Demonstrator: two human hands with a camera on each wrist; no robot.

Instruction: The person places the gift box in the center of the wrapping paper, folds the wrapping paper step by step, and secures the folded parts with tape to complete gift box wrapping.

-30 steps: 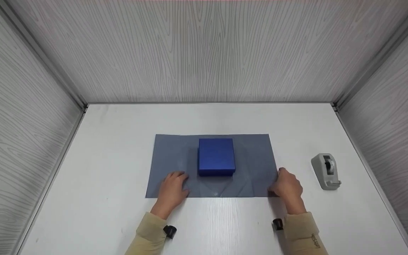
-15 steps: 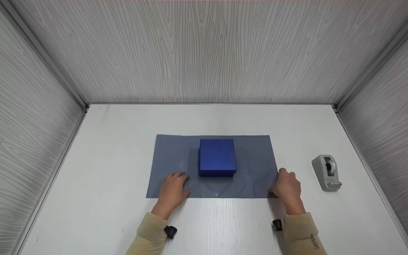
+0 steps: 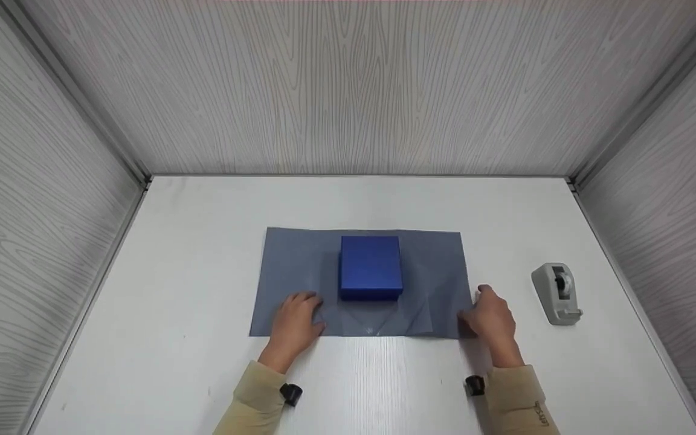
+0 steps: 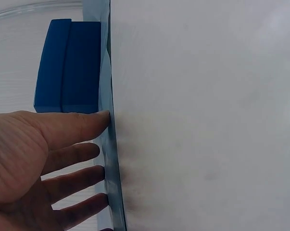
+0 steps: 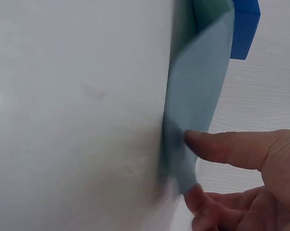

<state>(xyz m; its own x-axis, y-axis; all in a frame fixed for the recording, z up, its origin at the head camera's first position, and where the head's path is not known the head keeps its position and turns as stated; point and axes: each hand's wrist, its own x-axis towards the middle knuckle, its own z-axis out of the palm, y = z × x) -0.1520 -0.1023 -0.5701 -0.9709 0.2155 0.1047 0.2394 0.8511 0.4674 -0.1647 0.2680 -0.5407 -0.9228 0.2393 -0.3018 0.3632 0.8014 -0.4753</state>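
Observation:
A blue lidded box (image 3: 371,266) sits on a grey-blue sheet of wrapping paper (image 3: 290,260), near its middle. My left hand (image 3: 292,323) rests on the near left part of the paper, fingers spread and nearly straight; in the left wrist view, its thumb (image 4: 82,126) and fingertips touch the paper beside the box. At the near right corner, my right hand (image 3: 492,320) holds the paper's edge between thumb and fingers. The right wrist view shows that edge of the paper (image 5: 197,82) raised and bent, the thumb (image 5: 221,147) against it.
A grey tape dispenser (image 3: 556,293) with a roll stands to the right of the right hand. The white table (image 3: 203,241) is bounded by a wood-grain back wall (image 3: 348,90) and side walls.
The paper has turned very slightly, its right side coming nearer, and its near right creases show more. The right hand has shifted slightly; the left hand stays put.

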